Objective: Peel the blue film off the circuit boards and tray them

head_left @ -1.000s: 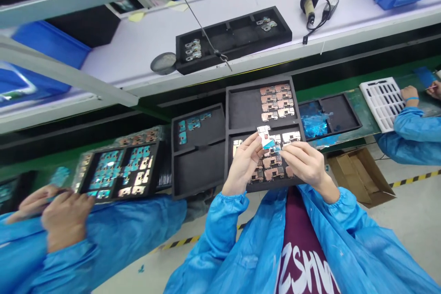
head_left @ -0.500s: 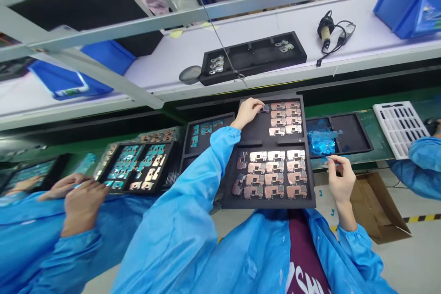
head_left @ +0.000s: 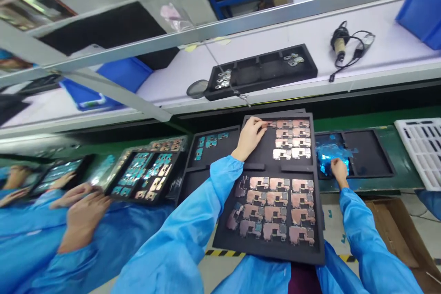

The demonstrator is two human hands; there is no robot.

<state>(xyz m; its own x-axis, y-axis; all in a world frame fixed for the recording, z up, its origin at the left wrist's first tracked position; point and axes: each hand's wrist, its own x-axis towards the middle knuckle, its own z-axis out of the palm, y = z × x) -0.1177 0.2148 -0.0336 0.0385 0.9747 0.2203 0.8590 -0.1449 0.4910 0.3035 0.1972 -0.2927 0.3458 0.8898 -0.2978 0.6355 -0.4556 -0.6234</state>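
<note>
A black foam tray [head_left: 255,250] lies in front of me with rows of copper-coloured metal plates [head_left: 274,211] in its near half and more plates [head_left: 291,140] in its far half. My left hand [head_left: 251,137] reaches into the far half, fingers curled on a plate at the top left of that group. My right hand [head_left: 338,171] rests in a second black tray [head_left: 372,158] to the right, fingers down on a heap of blue film pieces [head_left: 330,154]; whether it grips anything is hidden.
Another black tray [head_left: 210,147] with a few blue-covered parts sits left of mine. A co-worker's hands [head_left: 81,204] work over a filled tray [head_left: 148,177] further left. A white grid tray [head_left: 422,147] lies right. On the shelf above are a black tray [head_left: 262,73] and a corded tool [head_left: 339,48].
My hands, which held one plate together and peeled blue film, parted: the left carried the plate to the tray's far half, the right moved to the blue film heap.
</note>
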